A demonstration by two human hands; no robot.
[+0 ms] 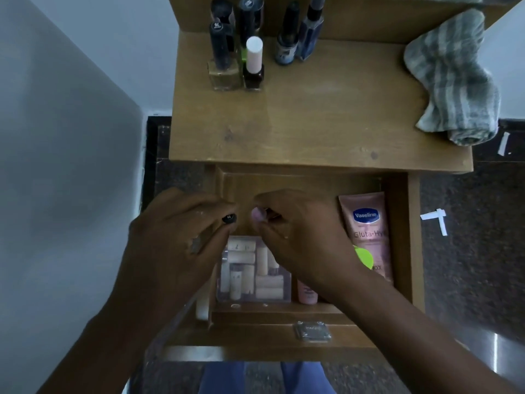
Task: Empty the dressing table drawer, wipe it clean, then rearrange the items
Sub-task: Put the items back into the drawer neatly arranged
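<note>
Reaching over the open wooden drawer (pixel 399 245), a person's left hand (pixel 181 234) pinches a small black-capped item (pixel 229 218) at the fingers, while the right hand (pixel 295 234) curls its fingers around a small pale pink object (pixel 258 215); what either item is cannot be made out. Both hands hover close together above the drawer's bare back half. Beneath them sits a clear plastic box of beige tubes (pixel 252 273), with a pink Vaseline lotion tube (pixel 368 223) lying along the right wall and a lime-green round lid (pixel 364 257) beside it. On the brown wooden surface (pixel 326 115) above stand several dark nail polish bottles (pixel 252 46), and a grey-green striped cloth (pixel 451 78) droops over its right edge.
</note>
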